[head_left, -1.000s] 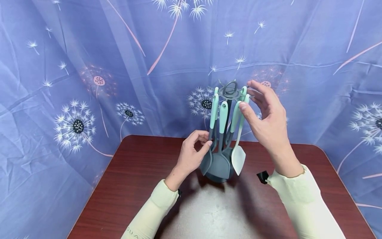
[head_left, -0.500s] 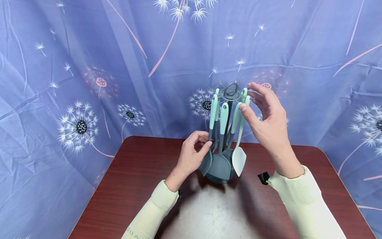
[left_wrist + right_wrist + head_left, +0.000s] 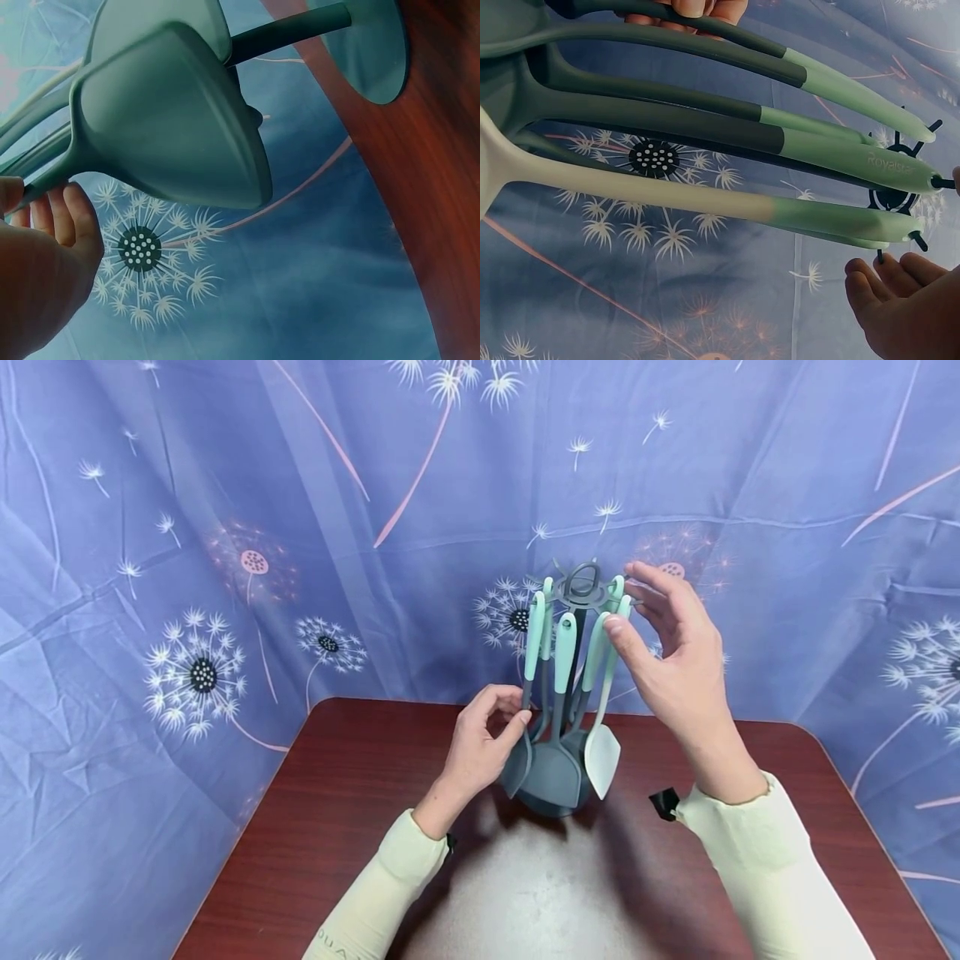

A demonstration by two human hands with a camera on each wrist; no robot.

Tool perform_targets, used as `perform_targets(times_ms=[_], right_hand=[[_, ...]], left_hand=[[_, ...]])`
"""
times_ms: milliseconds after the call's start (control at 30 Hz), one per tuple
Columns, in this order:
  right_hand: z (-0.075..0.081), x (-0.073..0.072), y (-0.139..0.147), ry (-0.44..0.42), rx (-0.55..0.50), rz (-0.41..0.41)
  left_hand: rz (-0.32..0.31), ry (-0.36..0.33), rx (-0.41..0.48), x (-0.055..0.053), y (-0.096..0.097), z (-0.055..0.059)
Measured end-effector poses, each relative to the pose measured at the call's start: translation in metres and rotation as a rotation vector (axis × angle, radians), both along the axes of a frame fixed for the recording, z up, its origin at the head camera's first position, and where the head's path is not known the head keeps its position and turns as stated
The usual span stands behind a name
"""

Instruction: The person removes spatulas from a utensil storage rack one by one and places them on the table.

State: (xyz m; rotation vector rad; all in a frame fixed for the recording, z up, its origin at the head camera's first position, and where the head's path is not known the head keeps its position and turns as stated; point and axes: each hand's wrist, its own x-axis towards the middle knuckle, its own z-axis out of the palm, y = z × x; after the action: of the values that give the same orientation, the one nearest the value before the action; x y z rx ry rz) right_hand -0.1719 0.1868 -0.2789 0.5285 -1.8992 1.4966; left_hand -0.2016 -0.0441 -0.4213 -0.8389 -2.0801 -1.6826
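A dark grey utensil stand [image 3: 583,593] with a hooked top ring holds several hanging kitchen tools with mint-green handles. My left hand [image 3: 480,739] pinches the shaft of the leftmost dark grey spatula [image 3: 165,112], whose broad blade fills the left wrist view. Up at the ring, my right hand [image 3: 678,668] has its thumb and fingers spread around the hook ends on the right side. In the right wrist view, its fingertips are right at a hook tip below the handles. A front turner [image 3: 553,775] and a pale spatula [image 3: 602,762] hang beside the held one.
The stand's round base [image 3: 551,806] sits toward the back of a reddish-brown wooden table [image 3: 345,793]. Close behind hangs a blue curtain [image 3: 420,635] with a dandelion print. A small black piece [image 3: 663,804] shows at the right cuff.
The leftmost spatula's handle leans slightly farther left, apart from its neighbour, with my left hand shifted slightly along with it. My right hand stays at the ring.
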Motion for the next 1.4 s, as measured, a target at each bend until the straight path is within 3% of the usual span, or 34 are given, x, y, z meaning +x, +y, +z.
perform_targets(times_ms=[1400], right_hand=[[0.0002, 0.0015, -0.0012, -0.031, -0.028, 0.013]], left_hand=[[-0.016, -0.002, 0.066, 0.005, -0.0063, 0.003]])
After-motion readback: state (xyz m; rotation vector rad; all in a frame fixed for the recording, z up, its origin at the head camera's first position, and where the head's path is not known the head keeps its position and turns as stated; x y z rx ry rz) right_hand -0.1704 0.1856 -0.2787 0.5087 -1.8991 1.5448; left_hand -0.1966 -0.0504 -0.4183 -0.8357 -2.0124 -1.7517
